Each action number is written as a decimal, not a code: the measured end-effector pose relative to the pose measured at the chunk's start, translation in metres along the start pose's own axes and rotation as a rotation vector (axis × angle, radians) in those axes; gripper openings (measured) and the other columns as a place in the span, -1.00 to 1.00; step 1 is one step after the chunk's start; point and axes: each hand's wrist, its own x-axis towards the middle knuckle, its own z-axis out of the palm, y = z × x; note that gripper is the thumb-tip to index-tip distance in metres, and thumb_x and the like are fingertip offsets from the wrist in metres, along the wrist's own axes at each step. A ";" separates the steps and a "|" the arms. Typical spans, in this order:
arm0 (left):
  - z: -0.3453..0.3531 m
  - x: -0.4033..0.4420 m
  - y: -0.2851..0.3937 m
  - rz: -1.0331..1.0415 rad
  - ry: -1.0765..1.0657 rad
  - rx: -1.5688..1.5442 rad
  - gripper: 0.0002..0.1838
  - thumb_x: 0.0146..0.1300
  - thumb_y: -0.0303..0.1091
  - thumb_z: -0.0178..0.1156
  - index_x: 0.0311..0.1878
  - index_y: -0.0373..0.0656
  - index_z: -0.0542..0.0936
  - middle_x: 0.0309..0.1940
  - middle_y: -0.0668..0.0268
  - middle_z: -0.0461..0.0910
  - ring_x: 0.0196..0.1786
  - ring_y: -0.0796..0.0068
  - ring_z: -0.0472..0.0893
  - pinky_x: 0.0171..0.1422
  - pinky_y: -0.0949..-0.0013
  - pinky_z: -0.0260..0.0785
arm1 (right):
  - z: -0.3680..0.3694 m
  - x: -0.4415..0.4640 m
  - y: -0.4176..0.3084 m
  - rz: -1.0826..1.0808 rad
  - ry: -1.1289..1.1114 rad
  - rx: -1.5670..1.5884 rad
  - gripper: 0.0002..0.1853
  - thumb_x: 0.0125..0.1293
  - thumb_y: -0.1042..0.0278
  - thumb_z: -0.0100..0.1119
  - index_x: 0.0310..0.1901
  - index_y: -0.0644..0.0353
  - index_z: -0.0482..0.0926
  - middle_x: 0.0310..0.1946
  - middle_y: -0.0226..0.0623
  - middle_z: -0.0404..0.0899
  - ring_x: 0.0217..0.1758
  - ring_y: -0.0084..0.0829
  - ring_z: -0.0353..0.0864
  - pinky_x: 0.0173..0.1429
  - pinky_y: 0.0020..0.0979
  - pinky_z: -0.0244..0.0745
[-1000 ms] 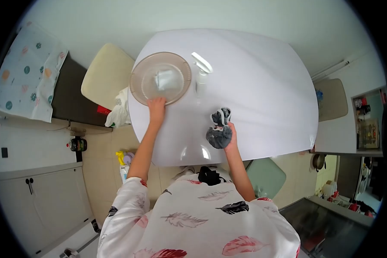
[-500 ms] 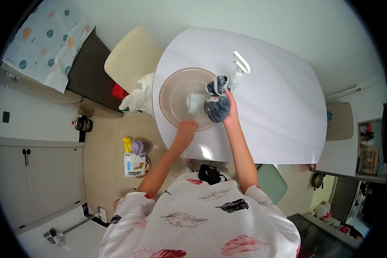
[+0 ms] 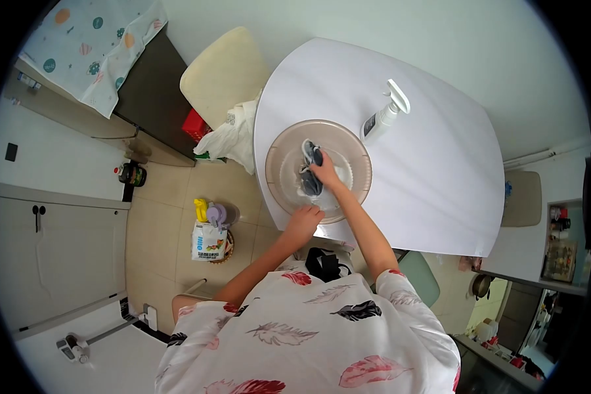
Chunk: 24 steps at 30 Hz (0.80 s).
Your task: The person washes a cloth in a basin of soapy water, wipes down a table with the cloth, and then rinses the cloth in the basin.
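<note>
A beige plastic basin (image 3: 279, 141) sits on the white table near its left front edge. Inside it, my right hand (image 3: 326, 172) is closed on a pair of small dark-grey shoes (image 3: 311, 184) with white edging, held low in the basin. A whitish patch shows behind my right hand; I cannot make out what it is. My left hand (image 3: 304, 223) grips the basin's near rim with curled fingers. A white spray bottle (image 3: 382, 118) stands just right of the basin.
The white table (image 3: 433, 164) extends to the right. A cream chair (image 3: 226, 72) with a white cloth (image 3: 233, 134) stands at the left. On the floor are a white printed bag (image 3: 209, 241), a lilac jug (image 3: 217, 215) and a dark bottle (image 3: 132, 174). A green stool (image 3: 419, 276) stands under the table.
My right hand has brought the grey shoes from above the basin's right rim down and left into the basin. My left hand stays at the near rim. The view has shifted slightly.
</note>
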 end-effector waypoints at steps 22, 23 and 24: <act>0.005 0.032 -0.079 -0.207 -0.115 -0.636 -0.74 0.18 -0.43 0.07 -0.06 -0.26 0.50 -0.27 0.08 0.58 -0.29 0.35 0.59 -0.19 0.35 0.43 | -0.015 -0.036 -0.017 -0.375 -0.301 -0.912 -0.51 0.16 0.30 0.10 0.15 0.06 0.29 0.18 -0.08 0.26 0.17 -0.08 0.33 0.16 -0.13 0.28; 0.005 0.035 -0.081 -0.410 -0.171 -0.742 -0.74 0.17 -0.44 0.07 -0.07 -0.28 0.49 -0.31 0.09 0.58 -0.30 0.35 0.59 -0.20 0.35 0.43 | -0.023 -0.033 -0.018 -0.476 -0.388 -0.770 -0.53 0.11 0.38 0.16 0.10 0.11 0.33 0.10 -0.07 0.37 0.10 -0.05 0.40 0.09 -0.18 0.36; 0.003 0.039 -0.081 -0.615 -0.227 -0.842 -0.75 0.17 -0.46 0.06 -0.07 -0.29 0.48 -0.34 0.09 0.58 -0.31 0.34 0.59 -0.21 0.35 0.43 | -0.028 -0.038 -0.050 -0.255 -0.356 -0.622 -0.66 0.03 0.45 0.22 -0.11 0.20 0.42 -0.12 0.03 0.49 -0.10 0.01 0.48 -0.05 -0.23 0.39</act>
